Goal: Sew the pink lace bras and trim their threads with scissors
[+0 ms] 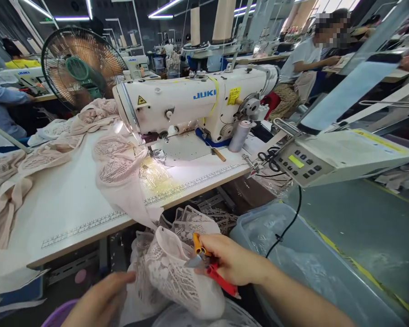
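My right hand is closed around a pair of thread snips with red and orange handles, the blades touching a pale pink lace garment piece in my lap. My left hand holds the lower left side of that lace piece, fingers curled into the fabric. The fabric runs up over the table edge to a lace cup lying beside the needle of a white JUKI sewing machine.
More pink lace pieces are heaped at the table's left. A fan stands behind. A grey thread cone, a control panel and a plastic-lined bin are at the right. Other people sit at machines beyond.
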The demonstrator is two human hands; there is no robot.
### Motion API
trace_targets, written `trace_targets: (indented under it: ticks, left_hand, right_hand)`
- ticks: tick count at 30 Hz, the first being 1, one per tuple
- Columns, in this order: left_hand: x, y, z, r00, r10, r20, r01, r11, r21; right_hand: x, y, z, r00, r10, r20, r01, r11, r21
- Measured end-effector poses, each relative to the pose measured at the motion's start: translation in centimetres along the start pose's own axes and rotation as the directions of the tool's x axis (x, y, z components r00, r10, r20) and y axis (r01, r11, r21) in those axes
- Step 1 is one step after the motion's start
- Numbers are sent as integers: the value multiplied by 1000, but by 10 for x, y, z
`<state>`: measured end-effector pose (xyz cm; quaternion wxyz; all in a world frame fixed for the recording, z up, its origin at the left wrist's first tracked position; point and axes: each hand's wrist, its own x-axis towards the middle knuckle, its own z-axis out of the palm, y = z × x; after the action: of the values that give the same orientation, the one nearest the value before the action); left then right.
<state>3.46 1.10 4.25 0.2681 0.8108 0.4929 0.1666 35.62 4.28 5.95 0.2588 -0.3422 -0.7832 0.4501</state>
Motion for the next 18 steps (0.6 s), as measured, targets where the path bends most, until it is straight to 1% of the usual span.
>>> trace_targets:
  ticks: [1, 2, 4, 6, 8, 9, 10, 12, 13, 14, 15, 16, 18]
  left_hand:
    - [4, 2, -3, 1000, 9, -23, -9, 1000, 6]
    - [10, 5, -5, 994, 44, -96, -41, 998, 40]
    - [27, 13, -5, 971, 160, -176, -135, 980, 149]
    - [43, 22, -2, 941, 288, -179, -255, 948, 190]
    - [54, 28, -1, 910, 375, -177, -358, 926, 119]
    - [56, 29, -1, 906, 380, -186, -379, 924, 42]
    - [57, 30, -3, 915, 354, -194, -370, 927, -54]
    - [53, 32, -9, 960, 225, -169, -265, 924, -277]
    - [49, 34, -12, 980, 155, -123, -191, 906, -378]
    - [45, 35, -16, 992, 112, -62, -128, 882, -454]
    - [42, 38, -19, 995, 101, 2, -86, 859, -504]
    - [38, 40, -22, 991, 119, 58, -71, 844, -531]
    - [34, 45, -27, 972, 193, 135, -92, 837, -540]
  right_hand:
    - [1, -2, 1, 999, -17, 37, 17, 1000, 2]
    - [2, -3, 2, 997, -30, 76, 29, 999, 14]
    - [3, -7, 5, 988, -61, 139, 53, 997, 56]
    - [3, -11, 6, 980, -88, 177, 72, 993, 95]
    - [2, -13, 6, 975, -100, 200, 80, 991, 107]
    - [1, -13, 6, 974, -99, 205, 79, 991, 105]
    - [0, -13, 5, 974, -92, 205, 72, 992, 101]
    - [-3, -11, 4, 980, -64, 188, 47, 994, 94]
    - [-4, -10, 3, 984, -47, 173, 31, 995, 94]
    - [-4, -9, 2, 987, -28, 159, 13, 995, 94]
    - [-4, -8, 2, 988, -12, 153, -1, 996, 88]
    - [-3, -8, 1, 987, -2, 161, -11, 997, 78]
    - [0, -9, 0, 979, 8, 202, -18, 999, 45]
